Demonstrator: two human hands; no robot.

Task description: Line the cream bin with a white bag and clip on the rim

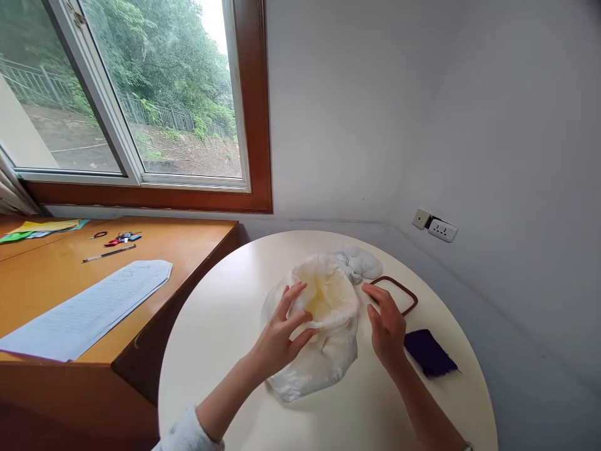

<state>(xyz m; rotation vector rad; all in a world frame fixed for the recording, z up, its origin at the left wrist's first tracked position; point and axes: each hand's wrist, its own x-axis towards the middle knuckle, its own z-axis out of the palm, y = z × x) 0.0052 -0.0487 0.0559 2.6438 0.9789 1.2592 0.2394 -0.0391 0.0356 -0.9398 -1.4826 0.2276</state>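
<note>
A crumpled clear plastic bag (319, 363) lies on the round white table (220, 332), with a pale yellowish bundle (323, 294) rising out of its open mouth. My left hand (282, 332) rests against the left side of that bundle, fingers spread on it. My right hand (387, 326) hovers flat just right of the bundle, fingers apart, holding nothing. A white crumpled cloth (357, 263) lies behind the bundle. Behind my right hand a brown rectangular frame (399, 294) lies flat, and a dark purple cloth (429, 354) lies to its right.
A wooden desk (188, 250) adjoins the table on the left, bearing a printed sheet (89, 310), a pen (109, 253), scissors and coloured paper. A window (141, 94) is behind it. A wall socket (436, 227) sits at the far right.
</note>
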